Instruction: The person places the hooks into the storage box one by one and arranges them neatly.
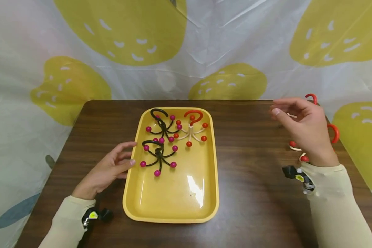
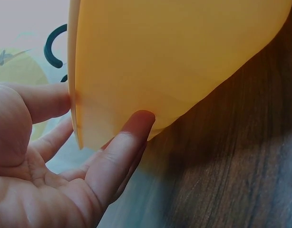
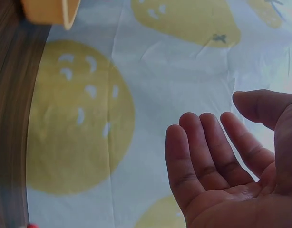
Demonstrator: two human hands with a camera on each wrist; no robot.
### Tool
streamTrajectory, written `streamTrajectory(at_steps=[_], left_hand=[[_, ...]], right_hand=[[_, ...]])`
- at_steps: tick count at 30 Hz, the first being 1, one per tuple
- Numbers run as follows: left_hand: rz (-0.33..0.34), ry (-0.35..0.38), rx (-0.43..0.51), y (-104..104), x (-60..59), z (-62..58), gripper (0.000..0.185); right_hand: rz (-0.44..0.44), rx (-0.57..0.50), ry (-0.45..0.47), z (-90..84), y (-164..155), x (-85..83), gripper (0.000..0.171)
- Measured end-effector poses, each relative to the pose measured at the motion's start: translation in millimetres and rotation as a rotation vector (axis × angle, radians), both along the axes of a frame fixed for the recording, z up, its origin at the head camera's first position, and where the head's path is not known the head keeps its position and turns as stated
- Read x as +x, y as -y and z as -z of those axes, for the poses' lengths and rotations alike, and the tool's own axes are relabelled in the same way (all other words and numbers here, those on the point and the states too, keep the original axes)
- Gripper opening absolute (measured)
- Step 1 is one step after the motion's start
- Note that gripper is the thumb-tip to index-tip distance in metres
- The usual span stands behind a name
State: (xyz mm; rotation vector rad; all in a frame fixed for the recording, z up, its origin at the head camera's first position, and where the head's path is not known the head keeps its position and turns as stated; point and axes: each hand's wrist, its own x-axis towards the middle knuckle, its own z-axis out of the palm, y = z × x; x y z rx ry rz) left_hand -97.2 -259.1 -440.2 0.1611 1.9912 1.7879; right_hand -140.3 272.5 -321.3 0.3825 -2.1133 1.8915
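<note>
A yellow tray [image 1: 170, 198] holds three multi-arm hook hangers at its far end. Two are black with magenta balls, the far black hanger [image 1: 163, 126] and the near black hanger [image 1: 159, 153]; beside them is a white hanger [image 1: 190, 130] with a red hook and red balls. My left hand [image 1: 111, 165] touches the tray's left side; in the left wrist view its fingers [image 2: 120, 159] lie against the outer wall and rim. Over the table's right side my right hand [image 1: 310, 127] is raised, fingers slightly bent, holding nothing.
More red-and-white hangers lie at the table's right edge, partly hidden by my right hand and forearm; one red hook [image 1: 334, 133] shows past the wrist. The dark wooden table [image 1: 248, 199] backs onto a white curtain [image 1: 124, 82] with yellow fruit prints.
</note>
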Motion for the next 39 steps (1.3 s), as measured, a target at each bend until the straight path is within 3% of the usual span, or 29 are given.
streamTrajectory(at_steps=[6, 21, 27, 34, 39], left_hand=[[-0.001, 0.005, 0.010, 0, 0.0, 0.6, 0.064], [-0.006, 0.014, 0.014, -2, 0.6, -1.7, 0.063], [-0.008, 0.018, 0.021, -2, 1.1, -1.2, 0.064], [-0.005, 0.018, 0.034, -1, 1.5, -0.5, 0.064], [-0.006, 0.016, 0.036, -1, 0.9, -0.2, 0.063]], right_hand=[[0.057, -0.062, 0.051, 1.5, -24, 6.5, 0.030], [0.206, -0.038, 0.026, 13.2, -73, 22.7, 0.027], [0.340, -0.018, 0.022, 16.3, -87, 25.1, 0.027], [0.559, 0.196, 0.097, 18.3, -104, 28.6, 0.027], [0.618, 0.224, 0.118, 23.7, -114, 28.2, 0.027]])
